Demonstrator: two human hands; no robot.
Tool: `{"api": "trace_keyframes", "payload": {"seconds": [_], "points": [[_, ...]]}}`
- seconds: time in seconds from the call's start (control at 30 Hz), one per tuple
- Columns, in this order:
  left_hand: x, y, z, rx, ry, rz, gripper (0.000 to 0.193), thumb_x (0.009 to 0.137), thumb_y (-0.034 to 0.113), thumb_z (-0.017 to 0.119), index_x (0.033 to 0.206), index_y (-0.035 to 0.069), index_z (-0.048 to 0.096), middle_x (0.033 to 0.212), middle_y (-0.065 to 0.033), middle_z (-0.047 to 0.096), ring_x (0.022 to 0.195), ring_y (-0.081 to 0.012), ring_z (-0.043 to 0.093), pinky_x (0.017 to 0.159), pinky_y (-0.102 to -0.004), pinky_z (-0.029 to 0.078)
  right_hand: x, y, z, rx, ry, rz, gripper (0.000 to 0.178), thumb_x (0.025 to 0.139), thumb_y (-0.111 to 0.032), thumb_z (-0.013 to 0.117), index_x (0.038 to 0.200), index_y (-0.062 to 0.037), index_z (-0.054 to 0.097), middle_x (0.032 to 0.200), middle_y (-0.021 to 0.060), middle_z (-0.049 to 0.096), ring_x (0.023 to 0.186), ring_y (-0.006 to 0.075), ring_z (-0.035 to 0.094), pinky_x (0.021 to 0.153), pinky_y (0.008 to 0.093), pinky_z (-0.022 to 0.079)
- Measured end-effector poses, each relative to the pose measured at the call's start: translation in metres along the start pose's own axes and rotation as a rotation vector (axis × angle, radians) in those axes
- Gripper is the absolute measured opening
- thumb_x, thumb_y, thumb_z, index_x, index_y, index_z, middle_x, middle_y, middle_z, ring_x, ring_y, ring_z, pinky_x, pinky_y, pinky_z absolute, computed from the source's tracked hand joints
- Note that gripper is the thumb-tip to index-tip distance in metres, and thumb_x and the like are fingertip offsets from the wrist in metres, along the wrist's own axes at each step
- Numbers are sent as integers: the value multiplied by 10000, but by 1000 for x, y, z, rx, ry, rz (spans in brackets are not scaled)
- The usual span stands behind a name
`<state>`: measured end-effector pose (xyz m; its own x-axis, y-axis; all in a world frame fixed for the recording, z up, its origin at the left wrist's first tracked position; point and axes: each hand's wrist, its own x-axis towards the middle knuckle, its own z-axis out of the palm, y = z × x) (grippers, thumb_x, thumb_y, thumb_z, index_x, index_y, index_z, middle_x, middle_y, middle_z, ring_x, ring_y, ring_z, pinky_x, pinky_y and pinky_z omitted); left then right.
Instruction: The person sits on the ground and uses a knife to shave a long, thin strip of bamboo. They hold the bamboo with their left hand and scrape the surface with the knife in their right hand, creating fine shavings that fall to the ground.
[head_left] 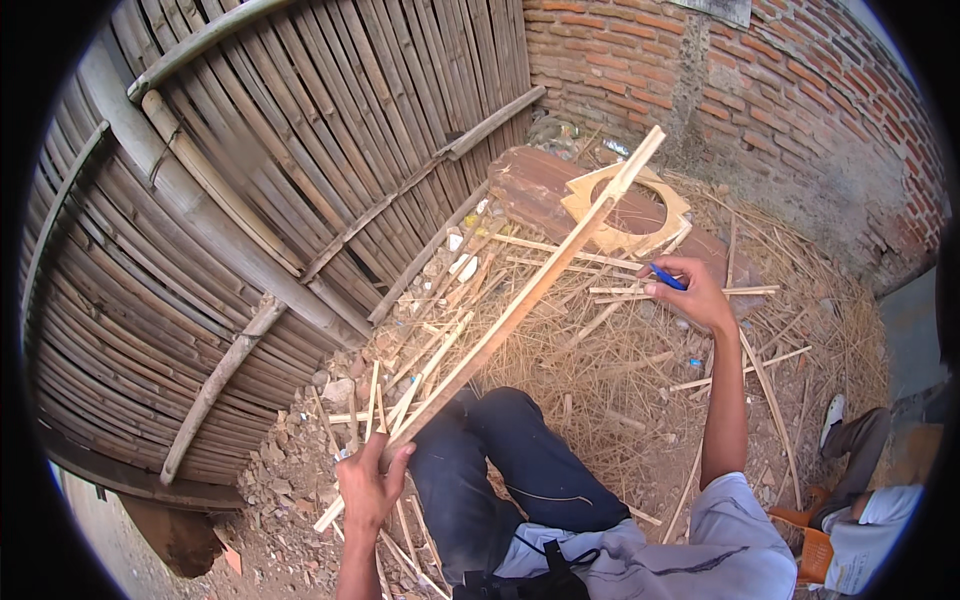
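My left hand (372, 480) is closed round the near end of a long split bamboo strip (525, 300). The strip rises at a slant past my knees, its far end high in front and a node showing near that end. My right hand (695, 295), raised to the right of the strip, pinches a slim blue pen (667, 277). Thin bamboo sticks (615, 292) show beside its fingers; whether the fingers touch them I cannot tell. Beyond, a yellowish board with a round hole (670, 238) lies on a reddish-brown slab (535, 190).
A bamboo slat wall (300, 130) stands at the left, a brick wall (800, 100) at the back. Loose bamboo sticks (440, 355), straw (600, 375) and rubble (285, 470) cover the ground. Another person's leg (860, 455) is at the right, near an orange object (815, 555).
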<state>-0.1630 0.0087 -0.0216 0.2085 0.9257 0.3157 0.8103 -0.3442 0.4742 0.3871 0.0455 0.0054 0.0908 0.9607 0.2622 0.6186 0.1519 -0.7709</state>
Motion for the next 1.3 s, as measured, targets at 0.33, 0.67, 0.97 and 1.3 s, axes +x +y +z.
{"api": "trace_keyframes", "payload": {"seconds": [0.33, 0.67, 0.97, 1.3], "points": [[6, -48, 26, 22, 92, 87, 342, 910, 303, 865, 885, 39, 649, 575, -133, 553, 493, -304, 547, 513, -422, 425, 10, -59, 43, 608, 334, 164, 460, 1111, -383, 595, 1463, -89, 630, 1079, 69, 795, 507, -8, 352, 448, 188, 256], [2, -66, 20, -14, 21, 121, 338, 922, 280, 849, 858, 32, 628, 569, -122, 530, 487, -289, 518, 509, -412, 415, 27, -81, 72, 457, 244, -21, 350, 1087, -272, 665, 1319, -11, 649, 794, -30, 544, 726, 71, 502, 679, 263, 435], [-3, -91, 2, -40, -85, 27, 360, 950, 339, 812, 891, 22, 650, 552, -135, 530, 481, -333, 537, 518, -445, 428, 22, -92, 39, -103, 25, -36, 274, 1043, -168, 675, 1257, 2, 684, 818, 112, 675, 715, 219, 618, 713, 388, 501], [4, -90, -9, 59, 10, 0, 370, 968, 342, 791, 856, 35, 618, 542, -124, 502, 466, -287, 459, 505, -434, 396, 22, -57, 5, -641, -10, 2, 652, 865, 15, 679, 1484, -177, 611, 962, 209, 761, 902, 441, 731, 832, 557, 561]]}}
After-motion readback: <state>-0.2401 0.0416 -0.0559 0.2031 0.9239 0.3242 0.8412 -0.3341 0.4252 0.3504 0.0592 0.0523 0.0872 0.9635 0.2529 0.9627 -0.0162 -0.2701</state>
